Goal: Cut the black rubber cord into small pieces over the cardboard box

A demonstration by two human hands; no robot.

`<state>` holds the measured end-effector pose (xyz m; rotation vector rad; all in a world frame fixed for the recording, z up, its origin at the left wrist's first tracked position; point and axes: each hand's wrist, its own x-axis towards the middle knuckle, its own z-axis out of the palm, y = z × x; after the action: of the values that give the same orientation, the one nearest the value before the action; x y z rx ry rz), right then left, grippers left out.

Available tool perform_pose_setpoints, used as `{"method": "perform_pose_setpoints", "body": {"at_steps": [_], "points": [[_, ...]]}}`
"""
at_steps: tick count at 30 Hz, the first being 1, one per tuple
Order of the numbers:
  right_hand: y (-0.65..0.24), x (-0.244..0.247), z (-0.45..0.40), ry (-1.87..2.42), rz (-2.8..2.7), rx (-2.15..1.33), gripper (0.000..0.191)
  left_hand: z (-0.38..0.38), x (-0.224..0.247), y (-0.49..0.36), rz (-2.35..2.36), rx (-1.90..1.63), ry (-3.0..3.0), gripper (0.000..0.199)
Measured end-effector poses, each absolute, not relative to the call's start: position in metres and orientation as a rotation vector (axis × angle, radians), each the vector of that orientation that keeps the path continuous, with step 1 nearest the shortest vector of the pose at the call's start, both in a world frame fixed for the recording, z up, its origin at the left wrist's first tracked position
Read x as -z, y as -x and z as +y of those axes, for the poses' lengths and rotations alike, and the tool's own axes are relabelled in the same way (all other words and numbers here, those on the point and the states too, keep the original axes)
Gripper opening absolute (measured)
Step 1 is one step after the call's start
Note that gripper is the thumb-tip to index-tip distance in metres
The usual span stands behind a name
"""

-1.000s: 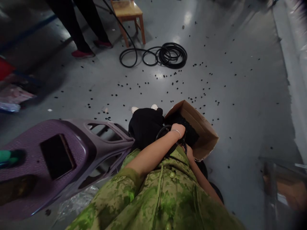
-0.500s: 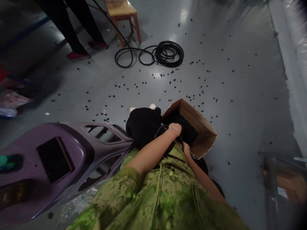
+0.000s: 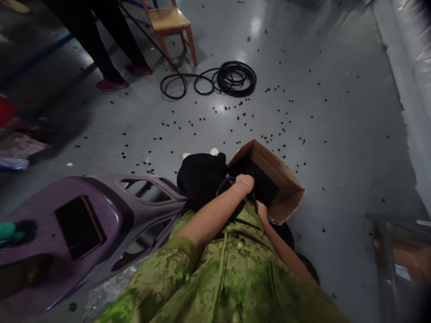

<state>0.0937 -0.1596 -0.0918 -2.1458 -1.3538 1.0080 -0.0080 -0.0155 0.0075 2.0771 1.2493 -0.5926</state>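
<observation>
My left hand [image 3: 244, 183], with a thin bracelet at the wrist, is closed over a black cord-like piece [image 3: 225, 181] at the near side of an open cardboard box [image 3: 286, 179]. Close below it is my right hand [image 3: 261, 210], curled against the box's near edge by a black strand; what it holds is too hidden to name. Many small black pieces [image 3: 261, 177] lie inside the box. Both hands are in front of my green patterned clothing.
A purple plastic chair [image 3: 111, 211] on the left bears a dark phone [image 3: 80, 227]. Coiled black hose [image 3: 236, 79], a wooden chair [image 3: 170, 21] and a person's legs [image 3: 104, 49] are ahead. Small black rings dot the floor. A clear bin [image 3: 397, 255] stands at right.
The view has shifted slightly, so the wooden chair and hose appear a little lower. Both hands stay at nearly the same place by the box.
</observation>
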Motion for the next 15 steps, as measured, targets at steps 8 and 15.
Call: {"method": "perform_pose_setpoints", "body": {"at_steps": [8,15], "points": [[-0.096,0.068,-0.153,2.049,-1.169,-1.188,0.043,-0.016,-0.018,0.009,1.091,0.552,-2.261,0.032],[-0.090,0.068,-0.151,2.055,-1.112,-1.184,0.042,-0.016,-0.017,0.010,1.111,0.587,-2.208,0.032]]}}
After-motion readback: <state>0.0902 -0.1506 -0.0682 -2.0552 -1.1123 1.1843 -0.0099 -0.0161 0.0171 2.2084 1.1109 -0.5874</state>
